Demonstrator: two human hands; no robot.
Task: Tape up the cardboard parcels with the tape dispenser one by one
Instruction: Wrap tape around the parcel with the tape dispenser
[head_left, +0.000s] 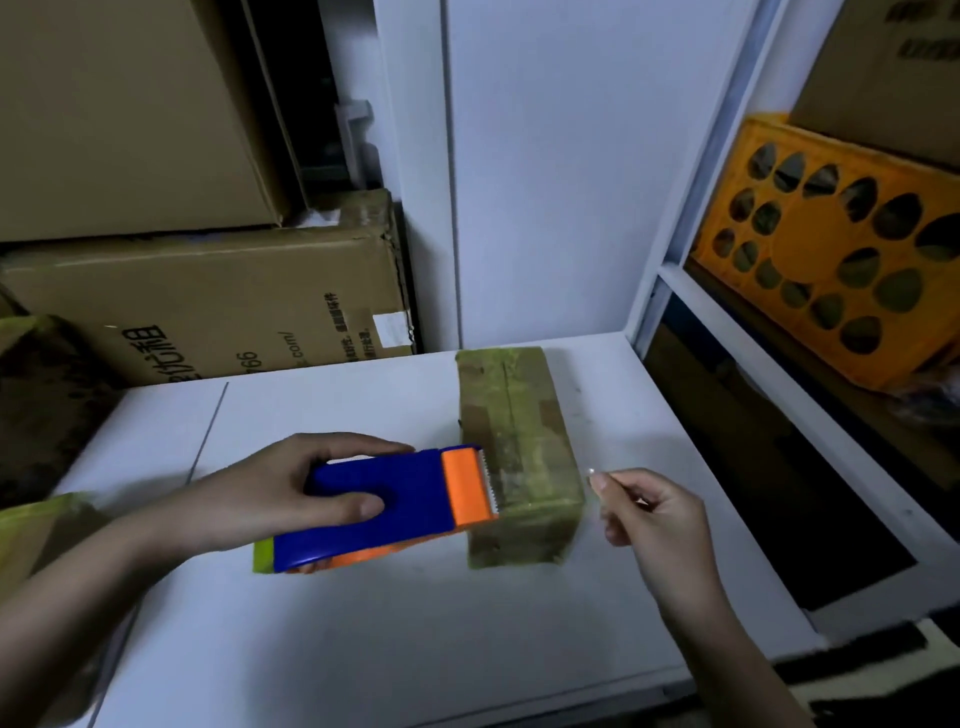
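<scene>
Beside parcel (517, 452): left hand (291, 493) grips dispenser (384, 509) (toothed edge touching)

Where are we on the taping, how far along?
Mid-strip on one box. Done: the small box on the white table already carries greenish tape across its top and sides. In hand: the left hand grips the blue-and-orange tape dispenser, blade at the box's near end; the right hand pinches what looks like the tape end. Left: other parcels can't be judged.

tape dispenser (379, 506): looking blue, orange front
parcel (517, 447): showing greenish-brown, blotchy
crate (831, 249): glowing orange, leaf-shaped cutouts
worktop (363, 649): looking white
</scene>
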